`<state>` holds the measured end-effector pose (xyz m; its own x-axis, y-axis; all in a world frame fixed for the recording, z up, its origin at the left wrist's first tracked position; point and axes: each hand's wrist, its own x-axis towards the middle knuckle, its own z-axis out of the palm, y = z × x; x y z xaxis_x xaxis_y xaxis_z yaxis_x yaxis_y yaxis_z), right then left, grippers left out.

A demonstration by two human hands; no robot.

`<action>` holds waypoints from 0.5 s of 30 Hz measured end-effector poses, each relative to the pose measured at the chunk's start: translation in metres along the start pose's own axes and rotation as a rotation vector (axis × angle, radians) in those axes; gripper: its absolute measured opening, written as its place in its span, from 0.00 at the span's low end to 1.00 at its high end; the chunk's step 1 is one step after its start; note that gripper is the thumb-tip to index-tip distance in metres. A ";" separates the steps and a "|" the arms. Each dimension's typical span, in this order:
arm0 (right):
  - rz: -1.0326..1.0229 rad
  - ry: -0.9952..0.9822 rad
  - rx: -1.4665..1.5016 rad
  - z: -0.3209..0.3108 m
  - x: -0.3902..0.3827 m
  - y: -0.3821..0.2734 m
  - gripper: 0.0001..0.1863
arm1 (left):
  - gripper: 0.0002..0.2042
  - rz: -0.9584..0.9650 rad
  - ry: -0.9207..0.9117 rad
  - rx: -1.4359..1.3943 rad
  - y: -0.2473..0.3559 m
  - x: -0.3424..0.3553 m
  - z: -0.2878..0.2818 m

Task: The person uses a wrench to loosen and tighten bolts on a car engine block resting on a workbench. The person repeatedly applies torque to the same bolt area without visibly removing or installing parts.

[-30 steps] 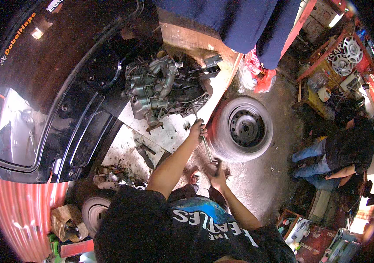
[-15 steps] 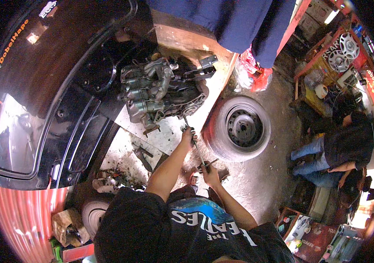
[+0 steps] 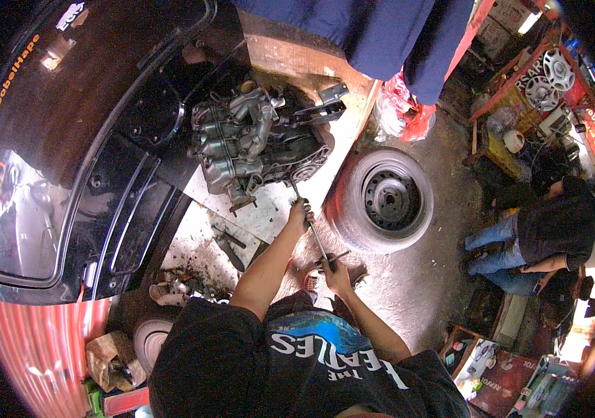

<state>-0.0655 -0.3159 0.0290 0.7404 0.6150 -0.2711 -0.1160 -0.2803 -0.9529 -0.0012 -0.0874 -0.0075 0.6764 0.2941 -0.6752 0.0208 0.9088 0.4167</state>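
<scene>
My left hand (image 3: 301, 215) grips the upper part of a long steel bar tool (image 3: 316, 240), whose far end reaches the lower edge of a greasy metal engine (image 3: 241, 146). My right hand (image 3: 333, 274) is closed on the tool's lower end, where a short crosspiece sticks out. The engine rests on a light board (image 3: 208, 218) beside a dark vehicle body panel (image 3: 109, 167). What the tool's far end fits onto is too small to make out.
A wheel with tyre (image 3: 388, 198) lies on the floor right of my hands. A person in jeans (image 3: 541, 230) stands at the right beside cluttered shelving (image 3: 506, 146). Dark blue cloth (image 3: 360, 35) hangs at the top. Another wheel (image 3: 147, 338) and a cardboard box (image 3: 109, 359) are at lower left.
Both hands and the bar moved a little leftward between the oldest frame and now. The tool's far end sits further left along the engine's lower edge.
</scene>
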 end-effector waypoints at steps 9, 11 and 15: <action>0.174 0.005 0.153 0.006 0.007 0.026 0.16 | 0.10 0.006 -0.004 0.048 0.005 0.002 -0.004; 0.452 0.010 0.454 0.007 0.017 0.035 0.16 | 0.10 0.007 0.021 0.089 0.006 -0.001 -0.002; 0.789 -0.157 1.580 -0.013 0.023 0.028 0.19 | 0.08 0.023 0.014 0.004 0.002 -0.006 0.006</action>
<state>-0.0427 -0.3192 -0.0026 0.1450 0.7821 -0.6060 -0.9174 0.3356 0.2137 -0.0006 -0.0893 0.0007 0.6662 0.3191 -0.6740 0.0081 0.9007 0.4344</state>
